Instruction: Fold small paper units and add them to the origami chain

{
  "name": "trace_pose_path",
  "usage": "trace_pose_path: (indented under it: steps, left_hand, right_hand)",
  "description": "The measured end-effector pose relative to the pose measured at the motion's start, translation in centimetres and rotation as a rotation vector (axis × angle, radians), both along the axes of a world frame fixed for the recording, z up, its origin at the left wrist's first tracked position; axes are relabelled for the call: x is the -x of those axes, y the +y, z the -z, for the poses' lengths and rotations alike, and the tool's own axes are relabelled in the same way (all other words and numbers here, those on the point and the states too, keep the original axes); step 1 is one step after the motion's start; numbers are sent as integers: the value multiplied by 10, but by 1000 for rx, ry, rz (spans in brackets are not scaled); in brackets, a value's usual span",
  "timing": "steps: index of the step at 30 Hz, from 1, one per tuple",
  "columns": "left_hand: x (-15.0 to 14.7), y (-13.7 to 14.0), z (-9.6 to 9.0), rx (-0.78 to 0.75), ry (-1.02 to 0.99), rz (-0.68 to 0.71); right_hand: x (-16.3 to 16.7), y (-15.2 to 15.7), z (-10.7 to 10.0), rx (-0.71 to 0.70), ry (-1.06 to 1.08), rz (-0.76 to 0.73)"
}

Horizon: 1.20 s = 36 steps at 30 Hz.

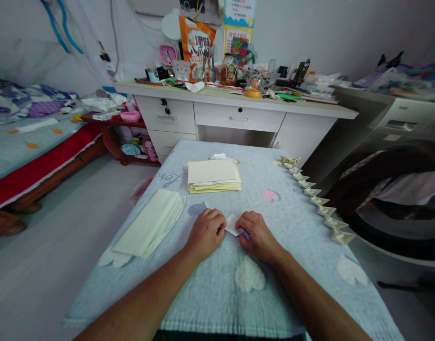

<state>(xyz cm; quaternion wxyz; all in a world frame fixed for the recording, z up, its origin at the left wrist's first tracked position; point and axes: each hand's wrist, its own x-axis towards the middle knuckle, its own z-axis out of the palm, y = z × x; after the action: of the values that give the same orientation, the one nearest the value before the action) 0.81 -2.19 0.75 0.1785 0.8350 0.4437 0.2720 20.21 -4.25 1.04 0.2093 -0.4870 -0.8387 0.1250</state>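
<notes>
Between my two hands is a small folded piece of white paper [232,224], just above or on the cloth-covered table. My left hand [207,232] pinches its left end, fingers closed. My right hand [256,234] grips the right end, with the thumb below and the fingers curled over it. Beyond my hands lies a stack of cream and yellow paper sheets [213,173]. Left of my left hand is a pale green folded stack of paper [149,222]. Along the right edge runs a row of folded paper pieces [320,201], set one behind another.
A pale blue patterned cloth [210,293] covers the table. Behind it stands a white desk [239,116] crowded with a jar [229,71], an orange snack bag [197,45] and clutter. A bed [36,137] is at left, a washing machine [398,118] at right.
</notes>
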Motion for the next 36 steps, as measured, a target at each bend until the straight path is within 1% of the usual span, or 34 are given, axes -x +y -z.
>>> trace_pose_path:
  steps: [4,8,12,15,17,21,29,33,36]
  left_hand:
    - [0,-1,-3,-34,50,66]
    - [-2,0,1,-12,73,129]
    - [-3,3,5,22,54,128]
    - [-3,3,5,28,52,144]
    - [-3,3,4,29,58,149]
    - [-3,2,3,36,63,140]
    - [-5,6,5,22,95,72]
    - [-8,7,5,18,136,22]
    - [-9,7,4,20,154,11]
  right_hand:
    - [-5,1,3,17,24,-23]
    - [-7,3,6,12,52,-30]
    - [-9,3,4,44,90,8]
    - [-11,3,2,70,106,55]
    - [-13,3,0,69,96,62]
    - [-16,4,-1,73,89,65]
    - [-16,7,2,87,128,106]
    - [-16,7,0,123,154,120]
    - [-14,7,-3,145,153,152]
